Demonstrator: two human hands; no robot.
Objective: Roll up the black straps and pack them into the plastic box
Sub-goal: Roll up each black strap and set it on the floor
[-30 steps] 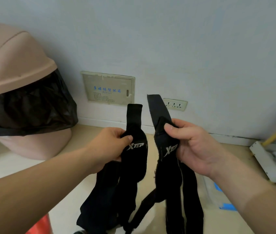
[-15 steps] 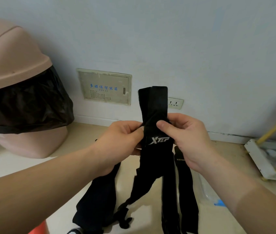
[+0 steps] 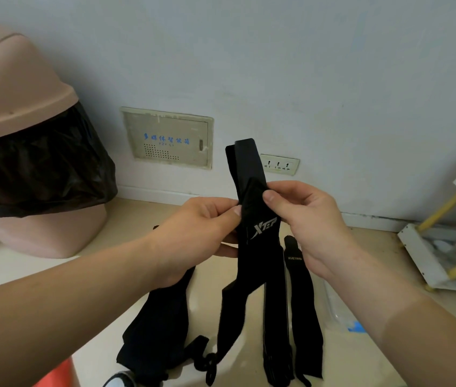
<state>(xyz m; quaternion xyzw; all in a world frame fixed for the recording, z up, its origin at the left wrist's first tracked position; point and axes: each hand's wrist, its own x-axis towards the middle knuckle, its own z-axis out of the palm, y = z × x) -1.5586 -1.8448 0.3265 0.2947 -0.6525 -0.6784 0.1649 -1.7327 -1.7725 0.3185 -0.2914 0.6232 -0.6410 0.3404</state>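
With our left hand (image 3: 204,233) and right hand (image 3: 307,227) both pinching the stacked top ends of the black straps (image 3: 257,247) held upright mid-scene, we judge that the dangling tails may tangle, spoiling the roll; the plastic box is not clearly visible.

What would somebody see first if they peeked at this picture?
Probably the two hands, left hand and right hand, pinching black straps together in the middle, with white XTEP lettering facing the camera and the long ends hanging toward the floor. Next is the big pink bin at the left, with a black bag bulging under its lid.
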